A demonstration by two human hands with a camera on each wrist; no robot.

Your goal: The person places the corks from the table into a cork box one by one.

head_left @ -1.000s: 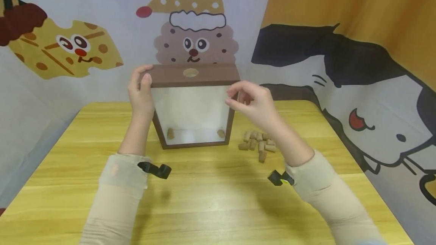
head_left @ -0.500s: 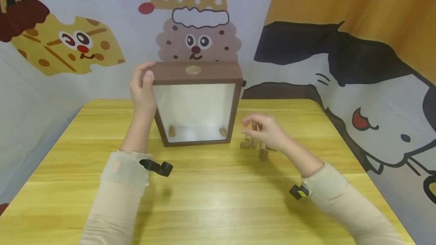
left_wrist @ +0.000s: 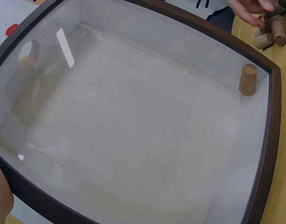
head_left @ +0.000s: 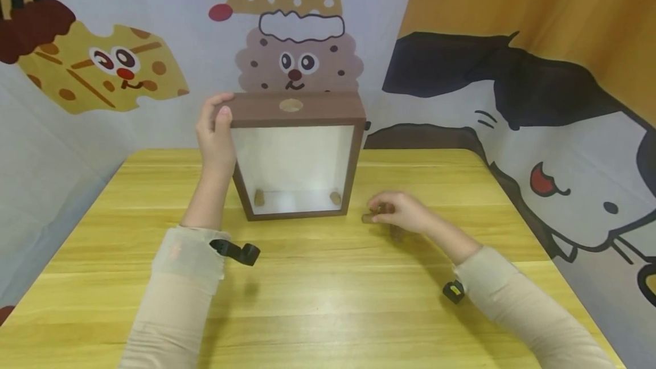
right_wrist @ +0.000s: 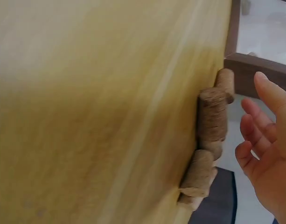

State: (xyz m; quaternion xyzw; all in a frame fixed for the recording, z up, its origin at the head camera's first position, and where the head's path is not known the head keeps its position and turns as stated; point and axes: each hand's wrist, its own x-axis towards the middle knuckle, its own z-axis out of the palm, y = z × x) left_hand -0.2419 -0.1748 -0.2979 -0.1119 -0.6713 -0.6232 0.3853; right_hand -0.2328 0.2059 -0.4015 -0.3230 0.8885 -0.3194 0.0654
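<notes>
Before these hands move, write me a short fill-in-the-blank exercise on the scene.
The left hand holds the clear-fronted rectangular box, whose frame is ____.
Inside it, ____ tan cylindrical corks sit in the lower corners.
In the head view, the right hand is near the loose tan corks, to the ____ of the box.
Missing words: brown; two; right.

Head: high, looking forward and down at the yellow wooden table (head_left: 307, 289).
Left wrist: close, facing the square brown wooden-edged box (left_wrist: 273, 121) (tipped).
Right wrist: near small round brown cork pieces (right_wrist: 212, 116), sideways.
Both wrists: share cork pieces, box.
</notes>
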